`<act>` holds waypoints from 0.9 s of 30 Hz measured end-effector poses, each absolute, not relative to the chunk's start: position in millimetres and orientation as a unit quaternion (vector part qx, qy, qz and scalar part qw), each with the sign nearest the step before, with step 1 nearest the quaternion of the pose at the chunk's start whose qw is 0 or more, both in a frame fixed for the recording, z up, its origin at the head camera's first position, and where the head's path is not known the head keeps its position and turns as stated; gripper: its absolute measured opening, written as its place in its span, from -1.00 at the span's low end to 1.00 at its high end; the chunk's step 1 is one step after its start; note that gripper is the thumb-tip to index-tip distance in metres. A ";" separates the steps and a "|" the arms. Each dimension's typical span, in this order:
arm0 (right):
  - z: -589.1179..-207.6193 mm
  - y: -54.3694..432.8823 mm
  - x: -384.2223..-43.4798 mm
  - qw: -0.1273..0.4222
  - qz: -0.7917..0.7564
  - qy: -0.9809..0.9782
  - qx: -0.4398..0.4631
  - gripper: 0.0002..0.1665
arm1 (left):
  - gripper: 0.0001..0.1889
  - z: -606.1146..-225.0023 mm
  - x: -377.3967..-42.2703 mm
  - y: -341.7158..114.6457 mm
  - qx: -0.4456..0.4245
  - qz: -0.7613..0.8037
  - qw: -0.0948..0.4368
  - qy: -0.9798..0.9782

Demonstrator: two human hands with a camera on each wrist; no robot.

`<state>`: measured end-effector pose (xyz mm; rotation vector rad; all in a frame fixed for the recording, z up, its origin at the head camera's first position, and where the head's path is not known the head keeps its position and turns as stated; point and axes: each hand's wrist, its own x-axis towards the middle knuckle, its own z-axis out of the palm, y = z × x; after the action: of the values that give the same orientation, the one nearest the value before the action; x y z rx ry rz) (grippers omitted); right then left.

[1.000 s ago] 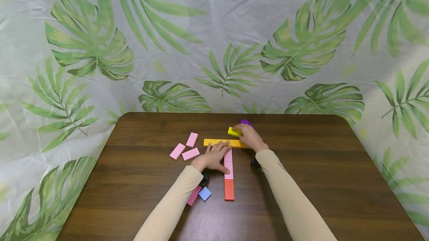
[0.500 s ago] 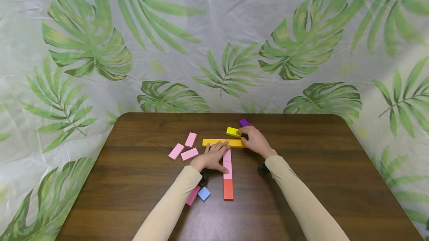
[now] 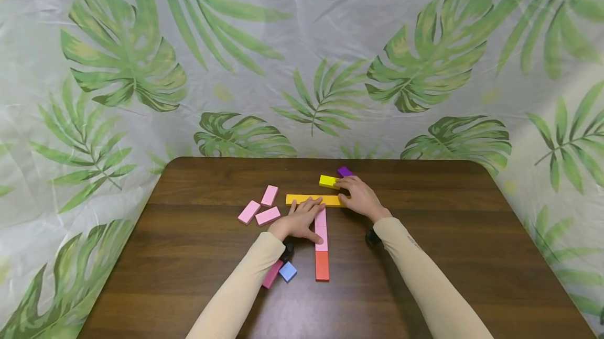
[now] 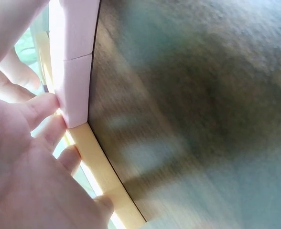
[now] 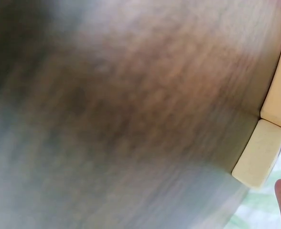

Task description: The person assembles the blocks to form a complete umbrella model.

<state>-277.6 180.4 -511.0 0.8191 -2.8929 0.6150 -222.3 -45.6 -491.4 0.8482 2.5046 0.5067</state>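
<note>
The left hand (image 3: 302,221) lies palm down with its fingers spread out. Its fingertips touch the orange bar (image 3: 294,200) and a pink block (image 3: 323,231), and it covers part of the straight line of blocks. The bar lies across the top of that line, like a letter T, and a red block (image 3: 322,265) is at the bottom.

The right hand (image 3: 362,198) has a gap between its thumb and pointing finger. The thumb is by the bar's right end. The fingers reach over the right end of the yellow block (image 3: 327,181), but I cannot tell if they press on it. A purple block (image 3: 344,171) sits just behind. All this is on the brown wooden table (image 3: 439,223).
</note>
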 end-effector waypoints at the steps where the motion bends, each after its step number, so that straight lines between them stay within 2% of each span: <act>1: -510.7 180.2 -278.6 0.036 0.200 -0.942 0.267 -0.55 | -0.03 -491.4 -222.3 -45.3 0.308 0.184 0.222 0.907; 27: -505.7 164.7 -294.3 -0.015 0.136 -0.962 0.236 -0.46 | -0.03 -491.3 -222.0 -45.4 0.308 0.183 0.223 0.907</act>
<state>-294.3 164.7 -505.7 0.7480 -3.0515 0.4300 -222.0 -45.4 -491.3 0.8503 2.5039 0.5051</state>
